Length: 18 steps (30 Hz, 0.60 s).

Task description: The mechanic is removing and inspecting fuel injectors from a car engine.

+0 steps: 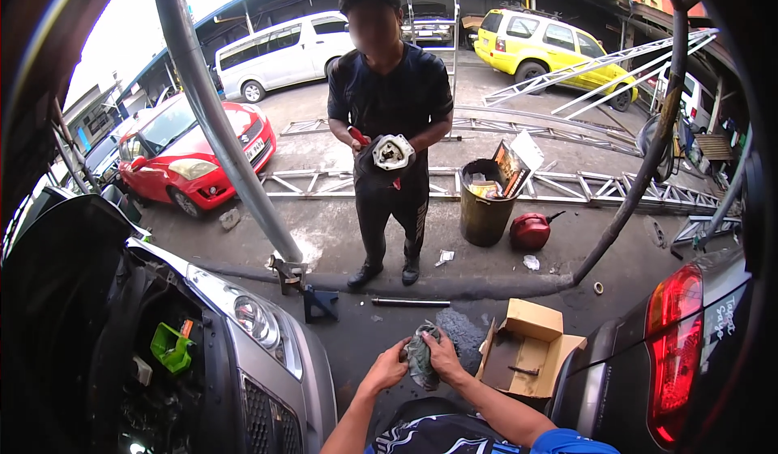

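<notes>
A crumpled grey-green rag [421, 362] is bunched up between my two hands, low in the middle of the head view. My left hand [392, 364] pinches its left side. My right hand [442, 354] grips its upper right side, thumb and fingers closed on the cloth. Whether something is wrapped inside the rag cannot be seen. Facing me, a person in dark clothes holds a pale metal housing [393, 152] with a dark opening, and has a red item [358, 136] in the other hand.
An open cardboard box [535, 324] with a dark tool in it lies right of my hands. Ahead is a metal bar [411, 302]. A silver car [284, 365], hood raised, stands left; a dark car [632, 365] stands right. Beyond are a bin [486, 219] and red jerrycan [531, 232].
</notes>
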Each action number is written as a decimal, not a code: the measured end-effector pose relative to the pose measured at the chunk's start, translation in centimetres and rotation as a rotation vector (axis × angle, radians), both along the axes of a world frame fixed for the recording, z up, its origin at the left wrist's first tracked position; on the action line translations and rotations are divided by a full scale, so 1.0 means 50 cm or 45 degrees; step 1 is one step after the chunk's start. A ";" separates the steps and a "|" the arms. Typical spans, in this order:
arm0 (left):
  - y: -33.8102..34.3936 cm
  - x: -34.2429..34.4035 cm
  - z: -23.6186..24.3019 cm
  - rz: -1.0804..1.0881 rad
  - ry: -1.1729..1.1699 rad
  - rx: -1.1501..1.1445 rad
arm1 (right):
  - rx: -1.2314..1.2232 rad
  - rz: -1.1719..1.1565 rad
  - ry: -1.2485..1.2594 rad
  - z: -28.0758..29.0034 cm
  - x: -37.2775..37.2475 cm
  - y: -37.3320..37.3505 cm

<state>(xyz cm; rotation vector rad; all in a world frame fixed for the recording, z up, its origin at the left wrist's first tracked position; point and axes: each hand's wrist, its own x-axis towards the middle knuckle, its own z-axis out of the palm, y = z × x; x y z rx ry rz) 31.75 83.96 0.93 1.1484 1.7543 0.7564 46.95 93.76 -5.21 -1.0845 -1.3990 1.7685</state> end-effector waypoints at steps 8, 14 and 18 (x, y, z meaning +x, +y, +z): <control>-0.003 -0.015 0.037 0.287 -0.058 0.240 | -0.729 0.108 0.749 0.058 0.001 0.000; -0.014 -0.029 0.011 0.212 0.009 0.488 | -0.596 0.285 0.589 0.062 -0.038 -0.013; -0.030 -0.048 0.005 0.212 -0.035 0.436 | -0.567 0.338 0.625 0.060 -0.049 -0.025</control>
